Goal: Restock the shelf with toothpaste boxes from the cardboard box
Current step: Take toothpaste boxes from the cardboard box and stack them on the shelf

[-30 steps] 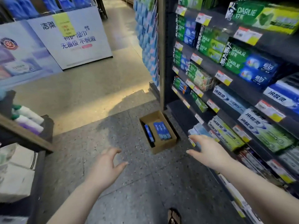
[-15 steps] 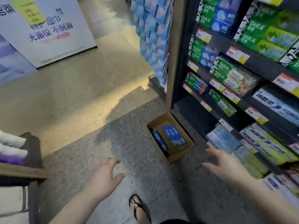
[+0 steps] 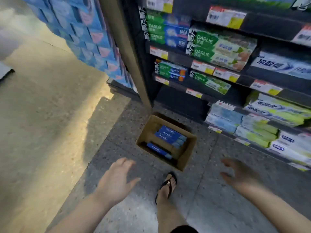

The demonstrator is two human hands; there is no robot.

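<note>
Print on blue toothpaste boxes (image 3: 170, 137) and price tags (image 3: 226, 17) blurred, unreadable.

One cardboard box (image 3: 186, 153) holding three blue toothpaste boxes (image 3: 170, 137), two empty hands (image 3: 116, 180), one sandalled foot (image 3: 167, 184)

both forearms are bare, no sleeves, no watch or rings visible on the left hand (image 3: 116, 180) or the right hand (image 3: 240, 177). between the hands, a bare leg ends in a dark flip-flop sandal (image 3: 168, 184) with a thong strap. a dark hem of shorts (image 3: 183, 229) shows at the bottom edge.
</note>
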